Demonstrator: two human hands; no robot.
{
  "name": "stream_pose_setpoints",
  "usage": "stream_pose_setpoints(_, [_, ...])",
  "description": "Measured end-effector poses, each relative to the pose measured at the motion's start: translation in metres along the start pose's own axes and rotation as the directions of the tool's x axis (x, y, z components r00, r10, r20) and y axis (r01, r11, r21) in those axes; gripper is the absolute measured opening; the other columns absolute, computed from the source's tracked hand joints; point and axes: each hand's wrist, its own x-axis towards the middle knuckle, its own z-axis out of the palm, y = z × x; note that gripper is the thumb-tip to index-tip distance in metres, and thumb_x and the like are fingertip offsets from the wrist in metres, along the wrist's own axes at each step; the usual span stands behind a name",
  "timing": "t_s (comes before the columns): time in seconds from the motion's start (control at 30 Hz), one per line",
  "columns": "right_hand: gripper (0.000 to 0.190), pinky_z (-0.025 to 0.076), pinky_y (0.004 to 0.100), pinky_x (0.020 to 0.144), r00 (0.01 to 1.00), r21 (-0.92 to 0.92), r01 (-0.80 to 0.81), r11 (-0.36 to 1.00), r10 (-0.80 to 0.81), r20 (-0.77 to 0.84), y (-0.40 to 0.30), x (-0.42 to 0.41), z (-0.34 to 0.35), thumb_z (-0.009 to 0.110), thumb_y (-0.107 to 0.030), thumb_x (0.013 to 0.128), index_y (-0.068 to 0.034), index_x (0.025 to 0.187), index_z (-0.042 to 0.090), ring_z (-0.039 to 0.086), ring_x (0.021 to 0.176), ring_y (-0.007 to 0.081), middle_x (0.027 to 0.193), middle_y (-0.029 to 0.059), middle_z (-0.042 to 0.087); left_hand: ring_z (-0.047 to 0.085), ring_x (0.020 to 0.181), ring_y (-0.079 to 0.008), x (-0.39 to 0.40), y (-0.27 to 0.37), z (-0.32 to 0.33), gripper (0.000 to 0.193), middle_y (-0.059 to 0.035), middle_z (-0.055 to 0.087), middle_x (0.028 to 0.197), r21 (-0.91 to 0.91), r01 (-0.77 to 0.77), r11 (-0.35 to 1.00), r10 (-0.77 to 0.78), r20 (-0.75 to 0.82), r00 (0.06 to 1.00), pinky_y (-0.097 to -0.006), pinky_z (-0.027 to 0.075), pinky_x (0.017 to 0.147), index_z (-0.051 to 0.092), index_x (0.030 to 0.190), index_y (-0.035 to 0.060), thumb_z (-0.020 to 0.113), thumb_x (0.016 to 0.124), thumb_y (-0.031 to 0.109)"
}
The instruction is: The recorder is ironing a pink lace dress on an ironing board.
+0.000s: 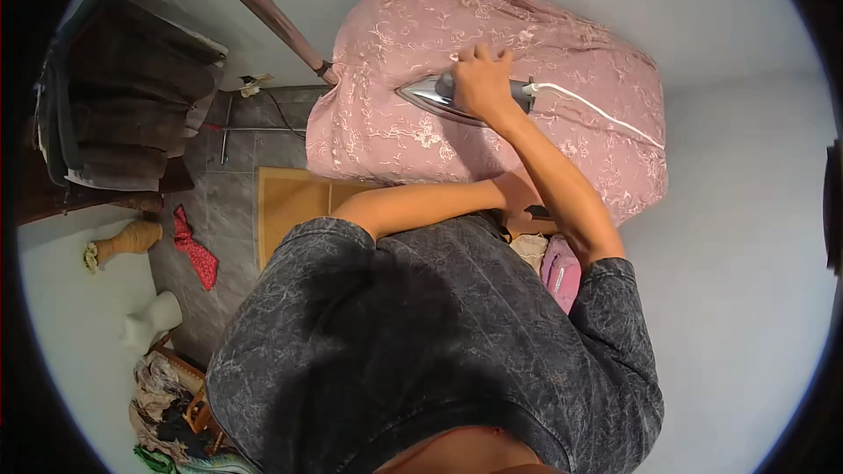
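Pink embroidered fabric (408, 138) with pale floral stitching covers a raised surface in front of me, draping over its edges. My right hand (484, 82) is wrapped around the handle of a clothes iron (428, 93). The iron lies flat on the fabric, its shiny tip pointing left. From its heel a white cord (599, 112) runs right across the cloth. My left hand (520, 192) is at the near edge of the fabric, partly behind my right forearm. Whether its fingers grip the cloth is hidden.
A metal pole (263, 10) slants down to the fabric's left edge. Dark garments (132, 85) hang at the left. A red patterned cloth (194, 247) lies on the grey tiled floor (230, 197). White wall (731, 164) rises on the right. Folded pink cloth (561, 273) shows below my right forearm.
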Motion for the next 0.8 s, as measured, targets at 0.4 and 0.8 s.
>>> stream_pose_setpoints(0.4, [0.016, 0.031, 0.0641, 0.090, 0.988, -0.010, -0.151, 0.989, 0.151, 0.035, -0.043, 0.058, -0.004, 0.061, -0.013, 0.074, -0.010, 0.085, 0.072, 0.051, 0.111, 0.0254, 0.100, 0.0046, 0.065, 0.053, 0.115, -0.0292, 0.010, -0.046, 0.085, 0.041, -0.0122, 0.062, 0.120, -0.265, -0.183, 0.947, 0.074, -0.375, 0.924, -0.0420, 0.039, 0.094, 0.065, 0.114, 0.0108, 0.067, 0.077, 0.028])
stream_pose_setpoints(0.8, [0.027, 0.033, 0.0663, 0.091, 0.978, -0.102, -0.062, 0.993, 0.081, 0.191, -0.006, 0.017, -0.010, 0.065, -0.015, 0.069, -0.008, 0.095, 0.070, 0.050, 0.114, 0.0246, 0.106, 0.0040, 0.064, 0.040, 0.128, -0.0312, 0.004, -0.009, 0.000, 0.043, -0.0136, 0.056, 0.127, -0.173, 0.059, 0.983, -0.037, 0.130, 0.991, -0.0472, 0.023, 0.109, 0.072, 0.098, 0.0102, 0.062, 0.067, 0.038])
